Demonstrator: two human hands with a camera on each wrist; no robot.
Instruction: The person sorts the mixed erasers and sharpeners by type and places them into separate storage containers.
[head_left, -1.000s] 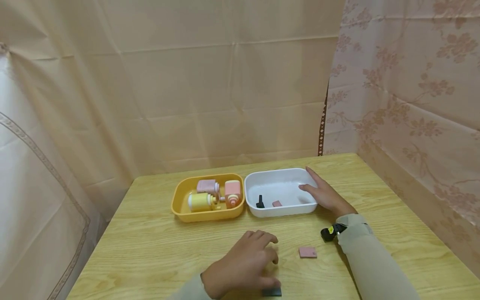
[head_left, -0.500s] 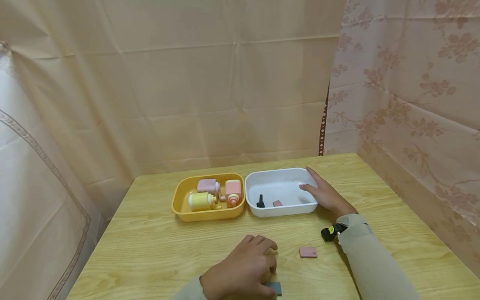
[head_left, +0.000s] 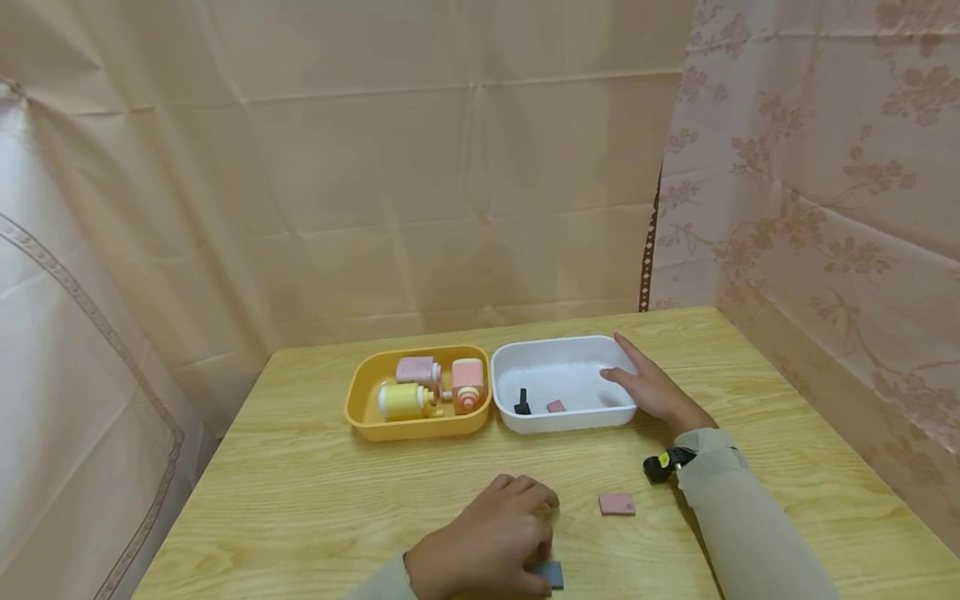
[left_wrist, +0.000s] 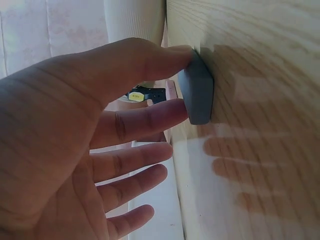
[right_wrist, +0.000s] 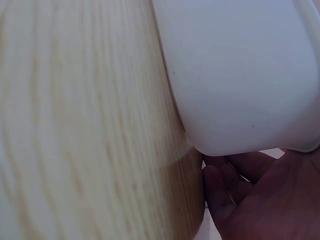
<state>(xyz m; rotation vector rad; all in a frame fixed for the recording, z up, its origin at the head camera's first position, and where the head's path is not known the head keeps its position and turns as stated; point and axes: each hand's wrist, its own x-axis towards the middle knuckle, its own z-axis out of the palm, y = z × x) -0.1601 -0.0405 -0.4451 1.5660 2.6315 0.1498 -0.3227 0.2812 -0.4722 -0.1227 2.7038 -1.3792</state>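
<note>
Low in the head view, my left hand (head_left: 487,537) pinches a small flat grey-blue block (head_left: 551,573) by its edges. Thumb and forefinger meet the block (left_wrist: 196,90) at the wooden surface in the left wrist view, while the other fingers stay apart from it. My right hand (head_left: 656,392) grips the right end of a white tray (head_left: 562,425), thumb over the rim and fingers outside. A small black piece (head_left: 522,404) and a small pink piece (head_left: 555,407) lie in that tray. A flat pink block (head_left: 617,504) lies on the table between the two arms.
Left of the white tray, and close against it, stands a yellow tray (head_left: 420,430). Inside are a yellow bottle (head_left: 405,402), a lilac bottle (head_left: 415,369) and a pink bottle (head_left: 467,375). Curtains (head_left: 450,167) hang behind the wooden table (head_left: 315,500).
The block at my left fingertips has gone from looking dark to showing a lighter grey-blue face. My left hand has shifted only slightly. My right hand keeps its grip on the white tray.
</note>
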